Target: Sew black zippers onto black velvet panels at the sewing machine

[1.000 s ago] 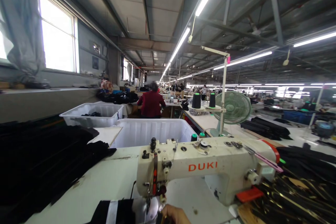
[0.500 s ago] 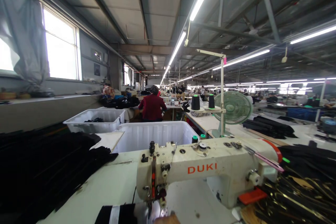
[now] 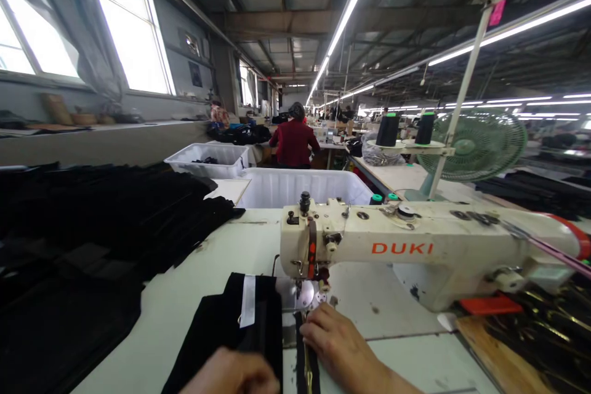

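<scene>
My right hand (image 3: 339, 345) lies just in front of the sewing machine's needle area, its fingers pressed together on a narrow black zipper (image 3: 308, 369) with gold teeth. The zipper runs toward me from beside the presser foot (image 3: 301, 290). My left hand (image 3: 233, 374) is at the bottom edge, smeared by motion, over a black fabric piece (image 3: 210, 320). Its fingers do not show clearly. A white strip (image 3: 248, 300) lies across that fabric, left of the needle. The cream sewing machine (image 3: 351, 240) bears the orange letters DUKI.
A large pile of black fabric (image 3: 92, 215) covers the table's left side. Gold-toothed zippers (image 3: 549, 326) are heaped at the right. Beyond the machine stand white plastic bins (image 3: 305, 188), a thread stand (image 3: 462, 86) and a green fan (image 3: 484, 141). A person in dark red (image 3: 294, 143) sits farther off.
The view has tilted down and turned, so the machine sits farther right. Both my hands, the zipper and more of the black fabric now show; before, only part of one hand was visible.
</scene>
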`<state>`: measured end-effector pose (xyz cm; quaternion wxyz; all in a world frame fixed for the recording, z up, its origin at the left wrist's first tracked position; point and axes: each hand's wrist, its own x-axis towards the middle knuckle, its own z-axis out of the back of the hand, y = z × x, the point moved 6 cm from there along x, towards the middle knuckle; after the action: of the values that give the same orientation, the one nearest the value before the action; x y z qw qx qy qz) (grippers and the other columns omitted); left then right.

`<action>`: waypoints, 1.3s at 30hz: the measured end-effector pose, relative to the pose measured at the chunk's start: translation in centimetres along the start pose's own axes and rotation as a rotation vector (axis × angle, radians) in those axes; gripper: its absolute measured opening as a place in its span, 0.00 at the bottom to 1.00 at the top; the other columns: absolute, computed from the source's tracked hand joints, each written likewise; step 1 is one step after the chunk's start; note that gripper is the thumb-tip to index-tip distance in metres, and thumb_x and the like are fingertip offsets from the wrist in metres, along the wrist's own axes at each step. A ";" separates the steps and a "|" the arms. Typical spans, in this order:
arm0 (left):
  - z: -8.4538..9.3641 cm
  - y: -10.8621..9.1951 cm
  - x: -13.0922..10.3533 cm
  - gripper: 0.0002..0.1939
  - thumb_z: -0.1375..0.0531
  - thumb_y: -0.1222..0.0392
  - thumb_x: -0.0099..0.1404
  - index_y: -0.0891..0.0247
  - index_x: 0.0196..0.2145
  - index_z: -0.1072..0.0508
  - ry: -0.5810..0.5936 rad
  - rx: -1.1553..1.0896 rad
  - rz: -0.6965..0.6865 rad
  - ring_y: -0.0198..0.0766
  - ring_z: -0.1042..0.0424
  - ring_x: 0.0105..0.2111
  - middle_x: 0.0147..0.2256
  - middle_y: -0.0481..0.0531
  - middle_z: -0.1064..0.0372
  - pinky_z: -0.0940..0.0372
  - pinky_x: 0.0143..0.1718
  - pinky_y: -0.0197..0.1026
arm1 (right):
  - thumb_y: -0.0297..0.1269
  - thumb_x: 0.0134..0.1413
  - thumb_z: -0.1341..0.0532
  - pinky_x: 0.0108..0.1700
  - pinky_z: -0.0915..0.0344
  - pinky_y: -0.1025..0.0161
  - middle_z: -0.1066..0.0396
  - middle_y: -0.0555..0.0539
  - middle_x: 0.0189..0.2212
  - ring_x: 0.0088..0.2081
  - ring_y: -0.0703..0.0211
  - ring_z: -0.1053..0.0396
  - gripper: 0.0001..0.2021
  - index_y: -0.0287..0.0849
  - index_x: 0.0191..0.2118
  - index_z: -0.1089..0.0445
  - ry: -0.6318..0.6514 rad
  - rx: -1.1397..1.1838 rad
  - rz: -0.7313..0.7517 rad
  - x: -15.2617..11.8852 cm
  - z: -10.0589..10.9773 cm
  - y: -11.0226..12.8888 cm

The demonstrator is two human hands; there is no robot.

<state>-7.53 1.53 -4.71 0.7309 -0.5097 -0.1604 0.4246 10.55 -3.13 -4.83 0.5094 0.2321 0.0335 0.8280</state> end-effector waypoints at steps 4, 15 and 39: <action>4.5 -1.0 4.8 0.17 0.39 0.57 0.66 0.59 0.52 0.30 -0.162 0.376 -0.244 0.52 0.41 0.59 0.57 0.56 0.36 0.52 0.62 0.61 | 0.30 0.62 0.39 0.53 0.33 0.56 0.29 0.43 0.48 0.50 0.50 0.33 0.16 0.41 0.54 0.32 0.033 -0.004 0.004 -0.4 0.4 0.0; 2.7 -1.5 7.8 0.11 0.47 0.54 0.72 0.61 0.41 0.28 -0.135 0.451 -0.373 0.42 0.26 0.40 0.38 0.49 0.26 0.31 0.44 0.41 | 0.40 0.65 0.42 0.65 0.48 0.52 0.32 0.45 0.55 0.58 0.51 0.40 0.20 0.44 0.60 0.36 0.104 -0.012 -0.017 -0.6 1.2 -0.4; -3.6 -1.5 1.1 0.39 0.41 0.52 0.68 0.64 0.69 0.53 -0.303 1.193 -0.840 0.46 0.42 0.63 0.65 0.55 0.44 0.43 0.62 0.50 | 0.43 0.67 0.43 0.61 0.39 0.58 0.28 0.43 0.52 0.56 0.52 0.34 0.20 0.40 0.59 0.34 -0.083 -0.104 0.040 -1.3 -0.1 -0.6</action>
<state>-3.85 0.01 -5.13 0.9541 0.1417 -0.1829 0.1901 11.46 -3.92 -5.56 0.5049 0.2403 -0.0353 0.8283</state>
